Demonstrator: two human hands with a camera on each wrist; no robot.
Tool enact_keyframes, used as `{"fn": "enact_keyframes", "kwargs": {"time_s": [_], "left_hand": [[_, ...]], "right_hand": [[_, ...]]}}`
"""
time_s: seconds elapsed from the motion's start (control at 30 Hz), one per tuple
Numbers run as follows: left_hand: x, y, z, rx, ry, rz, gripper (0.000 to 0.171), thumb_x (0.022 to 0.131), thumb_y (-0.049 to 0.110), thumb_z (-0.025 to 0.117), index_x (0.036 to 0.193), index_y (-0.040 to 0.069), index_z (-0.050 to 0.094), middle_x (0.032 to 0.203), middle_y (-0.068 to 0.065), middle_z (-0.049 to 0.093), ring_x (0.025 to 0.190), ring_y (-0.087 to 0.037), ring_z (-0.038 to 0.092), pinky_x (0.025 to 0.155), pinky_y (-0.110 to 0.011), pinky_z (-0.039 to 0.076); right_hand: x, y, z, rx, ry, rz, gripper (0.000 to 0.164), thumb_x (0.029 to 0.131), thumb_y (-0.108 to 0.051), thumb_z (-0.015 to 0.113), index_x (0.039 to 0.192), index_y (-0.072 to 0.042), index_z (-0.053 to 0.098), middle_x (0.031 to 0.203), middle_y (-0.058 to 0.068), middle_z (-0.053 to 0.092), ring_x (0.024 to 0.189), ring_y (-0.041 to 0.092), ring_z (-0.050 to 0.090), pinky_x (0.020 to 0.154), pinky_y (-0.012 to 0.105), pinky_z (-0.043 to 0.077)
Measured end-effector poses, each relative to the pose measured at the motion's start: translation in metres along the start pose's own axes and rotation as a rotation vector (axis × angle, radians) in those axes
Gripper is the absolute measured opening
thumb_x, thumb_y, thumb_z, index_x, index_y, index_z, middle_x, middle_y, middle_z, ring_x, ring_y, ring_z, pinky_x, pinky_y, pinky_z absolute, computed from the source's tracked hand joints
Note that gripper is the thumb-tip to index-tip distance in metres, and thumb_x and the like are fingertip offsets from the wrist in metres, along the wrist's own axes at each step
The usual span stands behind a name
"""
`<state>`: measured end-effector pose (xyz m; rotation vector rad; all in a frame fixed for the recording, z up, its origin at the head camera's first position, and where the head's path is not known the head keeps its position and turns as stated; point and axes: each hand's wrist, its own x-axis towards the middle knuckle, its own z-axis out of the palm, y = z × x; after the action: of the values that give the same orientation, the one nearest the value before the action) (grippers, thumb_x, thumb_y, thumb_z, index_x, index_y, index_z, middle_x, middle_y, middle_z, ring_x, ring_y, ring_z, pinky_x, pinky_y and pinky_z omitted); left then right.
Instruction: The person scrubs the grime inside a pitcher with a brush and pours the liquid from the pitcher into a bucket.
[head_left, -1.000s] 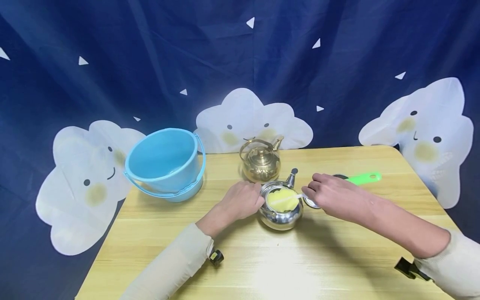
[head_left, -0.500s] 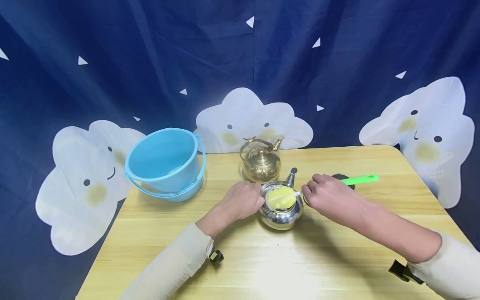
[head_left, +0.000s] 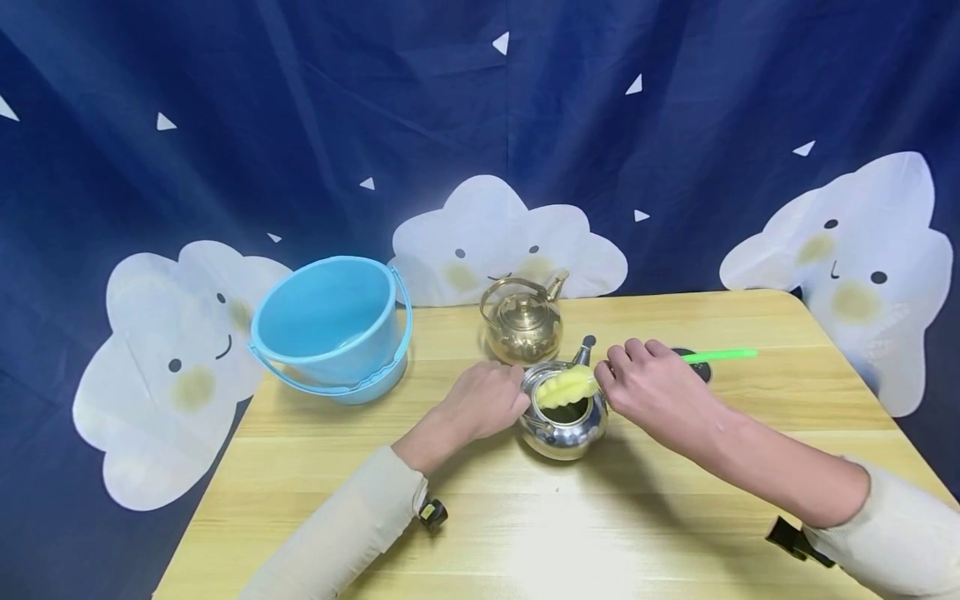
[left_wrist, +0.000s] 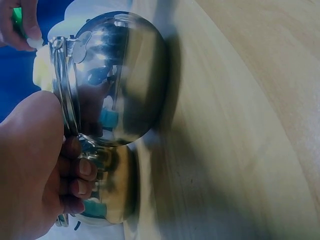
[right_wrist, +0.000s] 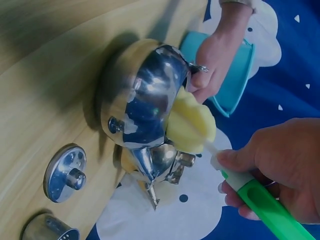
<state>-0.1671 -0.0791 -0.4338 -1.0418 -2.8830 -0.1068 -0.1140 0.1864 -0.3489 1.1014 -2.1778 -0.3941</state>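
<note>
1. My left hand grips the silver kettle by its handle, lower and right of centre in the head view.
2. My right hand holds the green-handled sponge brush, yellow head tilted at the kettle's uncovered mouth.
3. A gold kettle stands near the frame's centre.
4. The blue bucket sits on the counter, left of centre.

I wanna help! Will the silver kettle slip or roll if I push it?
The silver kettle may be slippery: it looks smooth and shiny. Being round, it might roll if tipped, though the left hand gripping it probably steadies it.
</note>
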Motion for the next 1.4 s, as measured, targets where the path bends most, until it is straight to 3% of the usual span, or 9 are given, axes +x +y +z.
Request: {"fn": "enact_keyframes", "kwargs": {"time_s": [0.1,0.23,0.6,0.8,0.93,1.03,1.17,1.4], "left_hand": [[0.000,0.000,0.000,0.003,0.006,0.002,0.021,0.098,0.027,0.045,0.083,0.015,0.053,0.072,0.004,0.051,0.067,-0.014,0.049,0.069,-0.029,0.047],[-0.001,0.000,0.000,0.005,0.016,0.006,0.022,0.098,0.027,0.045,0.082,0.015,0.052,0.071,0.004,0.050,0.066,-0.014,0.049,0.067,-0.029,0.046],[-0.002,-0.001,0.000,0.006,0.021,0.008,0.022,0.098,0.027,0.046,0.080,0.015,0.052,0.069,0.005,0.049,0.065,-0.014,0.048,0.065,-0.028,0.044],[-0.002,-0.001,-0.002,0.002,0.000,0.004,0.023,0.098,0.029,0.043,0.083,0.015,0.052,0.071,0.004,0.050,0.066,-0.014,0.048,0.067,-0.029,0.046],[-0.001,-0.001,-0.002,0.002,-0.001,0.005,0.023,0.098,0.029,0.043,0.084,0.015,0.053,0.072,0.004,0.051,0.067,-0.015,0.049,0.068,-0.030,0.047],[-0.001,-0.001,-0.002,0.008,0.004,0.004,0.022,0.098,0.028,0.044,0.084,0.015,0.053,0.072,0.004,0.051,0.066,-0.015,0.049,0.067,-0.029,0.046],[-0.001,0.000,-0.002,0.022,0.011,0.008,0.023,0.099,0.028,0.044,0.084,0.015,0.054,0.071,0.004,0.051,0.066,-0.014,0.049,0.066,-0.029,0.046],[-0.001,0.001,-0.002,0.026,0.018,0.013,0.022,0.099,0.029,0.044,0.083,0.015,0.053,0.070,0.005,0.050,0.065,-0.014,0.048,0.066,-0.029,0.046]], "right_hand": [[0.001,-0.001,0.000,0.005,0.036,0.013,0.038,0.099,0.007,0.021,0.084,-0.004,0.054,0.065,0.008,0.050,0.055,0.024,0.044,0.048,0.029,0.036],[0.001,-0.001,-0.001,0.011,0.072,0.001,0.039,0.101,0.005,0.020,0.082,-0.006,0.052,0.063,0.008,0.049,0.053,0.024,0.044,0.048,0.029,0.031],[-0.003,-0.002,-0.005,-0.075,0.007,-0.113,0.051,0.105,0.006,0.012,0.084,-0.002,0.057,0.076,0.011,0.062,0.062,0.023,0.048,0.053,0.027,0.037],[-0.003,-0.006,-0.012,-0.134,-0.026,-0.150,0.051,0.101,0.009,0.013,0.082,0.000,0.060,0.076,0.012,0.061,0.062,0.023,0.047,0.053,0.027,0.039],[-0.001,-0.015,-0.020,-0.206,-0.056,-0.173,0.049,0.093,0.012,0.017,0.073,-0.001,0.059,0.068,0.009,0.049,0.058,0.020,0.039,0.050,0.025,0.032],[0.001,-0.020,-0.026,-0.261,-0.115,-0.178,0.035,0.085,0.010,0.028,0.062,-0.006,0.049,0.066,0.006,0.041,0.058,0.018,0.032,0.051,0.024,0.026],[0.005,-0.023,-0.033,-0.331,-0.198,-0.188,0.021,0.077,0.002,0.042,0.058,-0.007,0.039,0.067,0.006,0.041,0.060,0.019,0.033,0.054,0.025,0.028],[0.018,-0.013,-0.038,-0.364,-0.231,-0.255,0.022,0.081,-0.006,0.055,0.059,-0.010,0.051,0.068,0.004,0.046,0.063,0.019,0.037,0.059,0.026,0.030]]}}
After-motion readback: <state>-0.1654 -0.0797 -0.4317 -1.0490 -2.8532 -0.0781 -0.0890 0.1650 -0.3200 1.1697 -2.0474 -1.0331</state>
